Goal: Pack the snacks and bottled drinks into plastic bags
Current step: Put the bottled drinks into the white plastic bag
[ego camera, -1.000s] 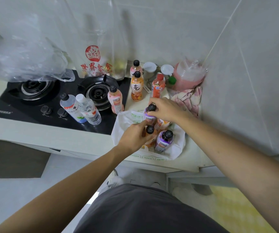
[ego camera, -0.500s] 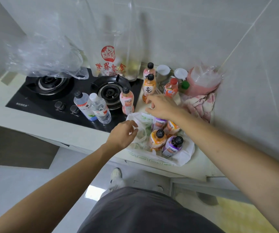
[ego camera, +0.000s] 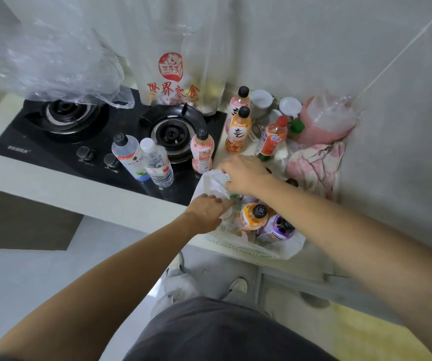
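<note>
A white plastic bag (ego camera: pixel 285 248) lies open on the counter near its front edge. Inside it stand an orange bottle (ego camera: pixel 252 217) and a purple bottle (ego camera: pixel 278 229), with others hidden under my right arm. My left hand (ego camera: pixel 207 212) pinches the bag's left rim. My right hand (ego camera: pixel 244 174) grips the bag's crumpled far rim. On the stove stand two clear water bottles (ego camera: pixel 143 160) and a pink bottle (ego camera: pixel 202 151). Behind the bag are an orange bottle (ego camera: pixel 238 131), a pink one (ego camera: pixel 238 100) and a red-labelled bottle (ego camera: pixel 272 138).
A black two-burner stove (ego camera: pixel 61 134) fills the counter's left. A clear bag with red print (ego camera: pixel 173 74) stands against the wall; a crumpled clear bag (ego camera: pixel 50 63) sits over the left burner. Jars (ego camera: pixel 261 100), a pink container (ego camera: pixel 324 118) and a pink cloth (ego camera: pixel 313 165) crowd the right corner.
Both hands let go of the bottle caps inside the white bag and shifted to its rim. The left hand went left, the right hand moved back to the far edge.
</note>
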{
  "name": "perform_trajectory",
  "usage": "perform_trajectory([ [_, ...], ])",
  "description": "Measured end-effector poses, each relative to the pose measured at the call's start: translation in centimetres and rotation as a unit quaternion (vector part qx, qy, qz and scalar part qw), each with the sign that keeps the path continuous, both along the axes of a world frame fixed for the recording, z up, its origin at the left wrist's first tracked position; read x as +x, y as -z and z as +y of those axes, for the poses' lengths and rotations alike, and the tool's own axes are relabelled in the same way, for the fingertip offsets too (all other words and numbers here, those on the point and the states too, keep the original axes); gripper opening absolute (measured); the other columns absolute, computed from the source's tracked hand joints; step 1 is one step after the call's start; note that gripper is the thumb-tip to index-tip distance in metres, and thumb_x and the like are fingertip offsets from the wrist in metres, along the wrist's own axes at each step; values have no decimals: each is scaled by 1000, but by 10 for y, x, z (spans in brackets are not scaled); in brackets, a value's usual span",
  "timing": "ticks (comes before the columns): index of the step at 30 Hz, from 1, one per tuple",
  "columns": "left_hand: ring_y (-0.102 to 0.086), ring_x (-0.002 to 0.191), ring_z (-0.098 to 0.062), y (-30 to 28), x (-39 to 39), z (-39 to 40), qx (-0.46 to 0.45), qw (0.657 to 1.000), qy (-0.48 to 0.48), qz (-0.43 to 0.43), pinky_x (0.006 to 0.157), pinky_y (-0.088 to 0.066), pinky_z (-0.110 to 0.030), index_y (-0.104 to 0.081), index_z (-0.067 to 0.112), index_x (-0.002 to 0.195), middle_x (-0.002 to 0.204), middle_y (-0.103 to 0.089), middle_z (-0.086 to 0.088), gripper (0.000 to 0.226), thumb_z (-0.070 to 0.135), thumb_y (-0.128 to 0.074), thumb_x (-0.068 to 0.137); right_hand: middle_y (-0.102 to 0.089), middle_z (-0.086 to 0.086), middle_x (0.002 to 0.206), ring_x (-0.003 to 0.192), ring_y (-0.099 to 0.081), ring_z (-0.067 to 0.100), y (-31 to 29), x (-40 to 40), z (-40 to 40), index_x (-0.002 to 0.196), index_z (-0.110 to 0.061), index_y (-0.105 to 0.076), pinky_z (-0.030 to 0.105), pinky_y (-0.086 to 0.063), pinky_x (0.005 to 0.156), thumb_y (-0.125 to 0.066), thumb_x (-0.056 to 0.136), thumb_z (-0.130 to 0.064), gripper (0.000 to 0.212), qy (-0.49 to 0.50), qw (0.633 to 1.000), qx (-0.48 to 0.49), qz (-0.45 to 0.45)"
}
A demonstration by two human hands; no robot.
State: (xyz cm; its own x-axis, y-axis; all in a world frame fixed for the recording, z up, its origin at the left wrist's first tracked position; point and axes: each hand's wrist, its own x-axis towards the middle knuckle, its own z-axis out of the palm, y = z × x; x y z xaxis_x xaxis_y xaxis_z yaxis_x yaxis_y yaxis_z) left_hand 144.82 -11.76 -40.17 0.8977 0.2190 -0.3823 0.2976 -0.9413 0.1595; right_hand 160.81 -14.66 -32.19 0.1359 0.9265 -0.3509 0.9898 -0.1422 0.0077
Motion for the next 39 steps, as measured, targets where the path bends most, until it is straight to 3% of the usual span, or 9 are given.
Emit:
perform_trajectory([
  [5, -61, 114, -27, 6, 5, 15, 26, 998, 26, 45, 86, -46, -36, -6, 39, 161, 134, -59, -9, 70, 45, -46, 104, -66, 6, 115, 112, -61, 30, 2, 12, -11, 113, -21, -68, 38, -52, 82, -66, 91, -36, 27, 38, 998, -6, -46],
  [9, -63, 110, -28, 12, 7, 23, 65, 993, 26, 93, 74, -44, -36, -5, 42, 161, 127, -62, -8, 70, 58, -40, 102, -69, 3, 112, 108, -64, 27, -1, 11, -15, 107, -24, -70, 33, -48, 76, -72, 84, -32, 25, 37, 995, -38, -88],
  [13, -52, 131, -29, 13, 10, 30, 93, 986, -27, 132, 77, -45, -39, -8, 37, 161, 149, -44, -11, 83, 67, -49, 96, -69, 2, 113, 109, -67, 26, -4, 10, -13, 112, -24, -68, 30, -39, 72, -78, 80, -38, 36, 29, 986, -96, -130],
  [16, -47, 134, -28, 12, 10, 35, 77, 982, -81, 153, 87, -53, -42, -14, 36, 158, 147, -44, -8, 100, 68, -69, 80, -68, 2, 118, 112, -66, 25, -7, 13, -12, 117, -24, -66, 30, -40, 73, -77, 82, -36, 39, 30, 985, -112, -131],
  [20, -47, 131, -29, 8, 4, 43, 72, 971, -143, 175, 86, -57, -41, -12, 29, 156, 142, -42, -11, 120, 68, -80, 65, -68, 3, 120, 112, -66, 26, -12, 17, -13, 118, -21, -65, 31, -42, 73, -75, 85, -28, 36, 31, 983, -118, -139],
  [24, -48, 128, -29, 1, -4, 51, 96, 967, -162, 174, 85, -55, -40, -15, 22, 156, 137, -43, -13, 114, 61, -80, 70, -68, 4, 120, 111, -66, 27, -17, 16, -16, 117, -19, -65, 31, -43, 73, -76, 85, -27, 35, 23, 982, -119, -144],
  [33, -52, 124, -29, 4, -13, 54, 98, 964, -185, 165, 86, -57, -39, -15, 24, 156, 134, -48, -14, 119, 71, -77, 66, -69, 3, 116, 107, -67, 26, -11, 21, -24, 116, -20, -64, 33, -45, 73, -74, 86, -25, 32, 15, 982, -107, -152],
  [36, -56, 122, -30, 4, -12, 55, 89, 969, -187, 133, 86, -57, -41, -19, 24, 153, 132, -52, -13, 122, 87, -69, 60, -69, 3, 116, 107, -67, 27, -7, 28, -27, 115, -19, -65, 32, -43, 73, -77, 85, -39, 38, 13, 986, -96, -139],
  [39, -56, 121, -31, -2, -11, 53, 86, 975, -187, 87, 89, -54, -42, -28, 24, 149, 132, -55, -14, 104, 84, -63, 71, -68, 4, 115, 108, -66, 29, -5, 35, -28, 116, -20, -66, 34, -47, 78, -73, 84, -56, 49, 29, 992, -66, -108],
])
